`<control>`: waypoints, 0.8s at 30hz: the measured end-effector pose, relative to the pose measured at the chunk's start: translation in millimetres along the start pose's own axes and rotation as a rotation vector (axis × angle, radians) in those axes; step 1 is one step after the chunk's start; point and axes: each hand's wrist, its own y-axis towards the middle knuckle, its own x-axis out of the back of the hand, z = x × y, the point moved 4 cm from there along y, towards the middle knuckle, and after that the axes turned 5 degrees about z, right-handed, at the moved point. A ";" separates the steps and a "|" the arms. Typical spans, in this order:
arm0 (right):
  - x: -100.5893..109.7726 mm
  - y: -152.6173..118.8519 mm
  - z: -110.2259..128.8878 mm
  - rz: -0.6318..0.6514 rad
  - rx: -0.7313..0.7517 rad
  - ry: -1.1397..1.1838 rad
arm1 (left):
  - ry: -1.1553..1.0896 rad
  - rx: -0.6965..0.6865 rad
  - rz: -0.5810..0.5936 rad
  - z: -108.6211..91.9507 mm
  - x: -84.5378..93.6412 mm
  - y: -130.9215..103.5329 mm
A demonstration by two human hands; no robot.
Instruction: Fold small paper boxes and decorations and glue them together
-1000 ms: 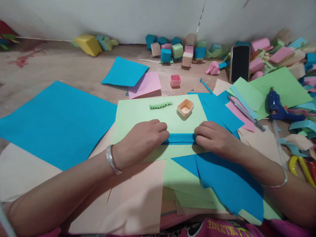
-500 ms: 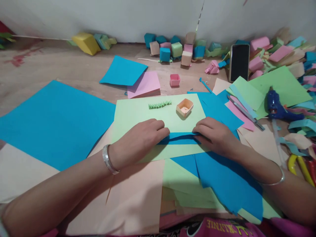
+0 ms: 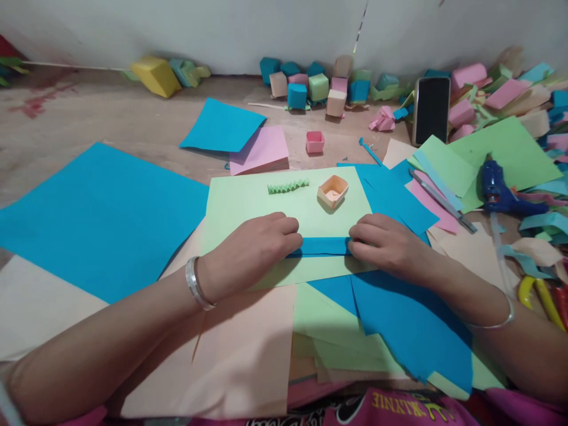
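Note:
A narrow folded blue paper strip point(image 3: 326, 246) lies across a pale green sheet point(image 3: 248, 207). My left hand point(image 3: 261, 242) has its fingers curled on the strip's left end, and my right hand point(image 3: 386, 242) pinches the right end. The fingers hide both ends. Beyond the hands, on the same green sheet, are a zigzag-folded green strip point(image 3: 288, 187) and a small open peach paper box point(image 3: 332, 191).
A small pink box point(image 3: 315, 142), paper cubes point(image 3: 297, 96) and a phone point(image 3: 431, 111) stand farther back. On the right lie a cutter point(image 3: 442, 200), a blue glue gun point(image 3: 501, 192) and yellow-handled scissors point(image 3: 548, 305). A large blue sheet point(image 3: 106, 219) is at left.
The blue strip's fold has closed down flatter between my hands. My right hand has shifted slightly to the right, and my left fingers slightly to the left.

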 end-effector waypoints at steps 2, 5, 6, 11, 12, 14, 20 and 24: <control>-0.9 -0.3 -0.2 0.021 0.009 0.007 | 0.001 -0.008 -0.005 -0.2 -0.3 -0.8; -2.8 -1.0 -0.8 0.046 0.008 0.004 | 0.003 -0.023 0.003 -0.9 -1.0 -1.6; -3.1 -1.1 -0.8 0.050 0.009 0.003 | 0.005 -0.029 0.009 -1.5 -1.2 -1.7; -1.5 -0.2 0.2 0.045 0.022 0.012 | 0.007 -0.071 0.032 -7.2 -0.4 -0.6; -0.7 0.2 0.3 0.040 0.022 0.017 | 0.004 -0.079 0.032 -8.5 -0.1 -0.4; 0.6 0.8 0.2 0.027 0.017 0.026 | 0.000 -0.093 0.026 -10.3 0.6 -0.1; 1.5 1.5 0.6 0.041 0.018 -0.013 | 0.022 -0.107 0.025 -9.8 0.0 -0.8; 1.8 0.7 0.5 0.060 0.030 -0.041 | 0.057 -0.106 0.070 -8.7 -1.9 -1.4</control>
